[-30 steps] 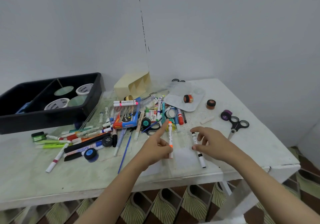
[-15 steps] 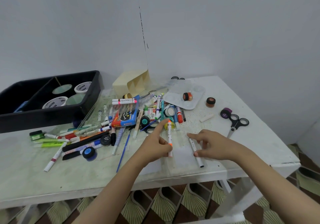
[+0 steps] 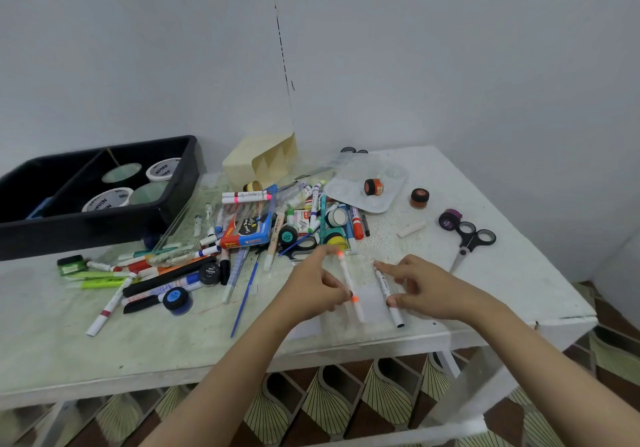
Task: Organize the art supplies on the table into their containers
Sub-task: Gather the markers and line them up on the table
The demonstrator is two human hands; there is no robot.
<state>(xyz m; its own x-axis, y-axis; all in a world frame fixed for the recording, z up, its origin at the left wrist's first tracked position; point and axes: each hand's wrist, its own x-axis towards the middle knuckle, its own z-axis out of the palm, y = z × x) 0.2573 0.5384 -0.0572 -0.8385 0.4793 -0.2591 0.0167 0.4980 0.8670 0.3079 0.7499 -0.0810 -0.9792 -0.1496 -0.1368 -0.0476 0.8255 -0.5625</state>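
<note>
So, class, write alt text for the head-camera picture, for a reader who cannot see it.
The left hand pinches an orange-tipped marker and the right hand holds a black-tipped marker at a white table. Behind them lie scattered pens and paint pots, a black tray at left, scissors at right.

Orange marker (image 3: 347, 282): white barrel, orange tip and band, blurred. It is pinched in the left hand (image 3: 311, 291) with its tip pointing away.

Black marker (image 3: 389, 296): white barrel, black near end. It lies flat, held between index fingertip and thumb of the right hand (image 3: 427, 287), near the orange marker.

Pile (image 3: 242, 239) of markers, pens and paint pots: beyond and left of the left hand.

Scissors (image 3: 467, 242): black handles, beyond and right of the right hand.

Tray (image 3: 86, 232): black, divided, far beyond-left of the left hand.
</note>
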